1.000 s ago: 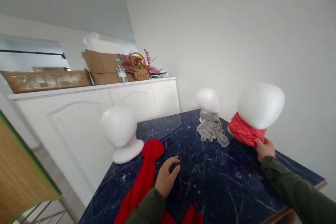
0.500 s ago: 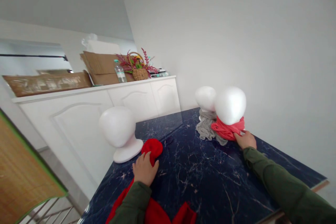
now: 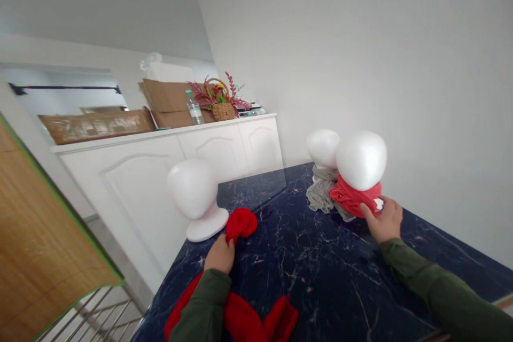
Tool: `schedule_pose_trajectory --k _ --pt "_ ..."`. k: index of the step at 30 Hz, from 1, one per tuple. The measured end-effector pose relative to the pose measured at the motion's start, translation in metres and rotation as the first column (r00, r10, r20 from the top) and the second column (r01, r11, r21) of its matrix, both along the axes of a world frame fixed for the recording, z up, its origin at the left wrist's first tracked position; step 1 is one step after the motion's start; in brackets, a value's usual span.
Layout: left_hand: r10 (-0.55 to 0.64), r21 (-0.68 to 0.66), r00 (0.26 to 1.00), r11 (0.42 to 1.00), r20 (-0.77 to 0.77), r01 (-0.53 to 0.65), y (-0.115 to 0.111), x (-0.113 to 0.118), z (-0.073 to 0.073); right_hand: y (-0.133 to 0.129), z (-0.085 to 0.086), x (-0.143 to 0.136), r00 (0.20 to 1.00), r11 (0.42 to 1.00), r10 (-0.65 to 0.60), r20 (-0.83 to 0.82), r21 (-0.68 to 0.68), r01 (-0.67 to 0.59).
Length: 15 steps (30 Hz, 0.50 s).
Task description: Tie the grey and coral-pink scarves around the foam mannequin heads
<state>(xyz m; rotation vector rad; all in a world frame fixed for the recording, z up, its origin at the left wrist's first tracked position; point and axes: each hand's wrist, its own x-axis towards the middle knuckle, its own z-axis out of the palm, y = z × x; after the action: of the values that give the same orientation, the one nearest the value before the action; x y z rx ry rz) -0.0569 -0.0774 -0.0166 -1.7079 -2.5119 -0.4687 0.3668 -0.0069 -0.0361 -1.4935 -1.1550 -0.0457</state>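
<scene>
My left hand (image 3: 220, 254) is closed on the bunched end of a bright red scarf (image 3: 242, 222), whose rest lies along the near left of the table beneath my forearm. Just behind that end stands a bare white mannequin head (image 3: 194, 189) on a round base. Over at the right, my right hand (image 3: 385, 219) has its thumb and fingers apart against a coral scarf (image 3: 350, 196) with a white tag (image 3: 379, 203). The scarf wraps the neck of a second white head (image 3: 362, 160). Beside it, a third head (image 3: 323, 147) wears a grey scarf (image 3: 320, 192).
The dark blue marbled table (image 3: 320, 272) reaches the wall. Behind it, a white cabinet (image 3: 136, 171) carries cardboard boxes (image 3: 168, 101), a water bottle (image 3: 194, 109) and a flower basket (image 3: 223, 111). A wooden panel with green edging (image 3: 48, 235) and a metal rack (image 3: 104, 312) are at left.
My left hand has gone from lying over the red scarf to gripping its end. My right thumb and fingers have spread at the coral scarf, showing its tag. The view has shifted left.
</scene>
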Motion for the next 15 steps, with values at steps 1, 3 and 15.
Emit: schedule_pose_trajectory --k 1,3,15 --pt "-0.02 0.047 1.0 0.999 0.01 0.019 0.0 0.004 0.0 -0.011 0.001 -0.019 0.987 0.987 0.157 -0.045 0.025 -0.156" --pt "-0.112 0.178 0.993 0.978 0.03 0.105 0.0 0.016 0.0 -0.032 0.0 -0.065 0.782 0.79 0.58 -0.228 -0.074 -0.608" --pt "-0.649 0.339 0.756 0.733 0.088 0.59 -0.03 0.069 0.012 -0.046 0.008 -0.189 -0.346 -0.052 0.215 -0.913 0.343 -0.938"
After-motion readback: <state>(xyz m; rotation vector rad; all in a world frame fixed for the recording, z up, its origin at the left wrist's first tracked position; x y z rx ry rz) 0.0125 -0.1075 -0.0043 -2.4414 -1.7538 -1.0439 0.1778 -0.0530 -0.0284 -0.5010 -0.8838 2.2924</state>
